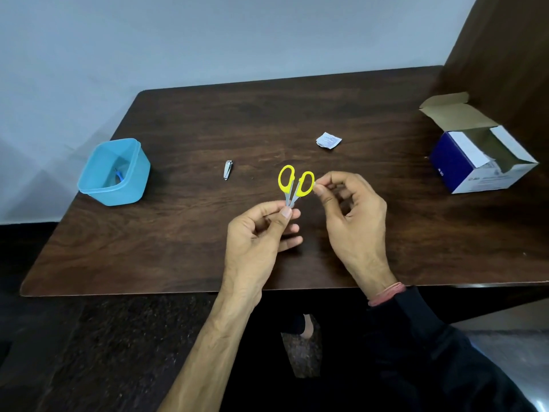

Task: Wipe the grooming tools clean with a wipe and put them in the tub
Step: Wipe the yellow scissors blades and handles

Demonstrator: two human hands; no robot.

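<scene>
Left hand [261, 230] pinches scissors [294, 185] by blades above desk [178, 233] middle, long axis upright, yellow loops up. Right hand [350, 212] pinches right loop; wipe not discernible. Tub [114, 171] well left, near left edge; left hand nearer.

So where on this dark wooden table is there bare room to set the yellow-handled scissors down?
Bare patches: between the blue plastic tub and the metal nail clipper, the far half of the dark wooden table, and between the torn wipe packet and the open cardboard box. Crowded only under both hands.
</scene>
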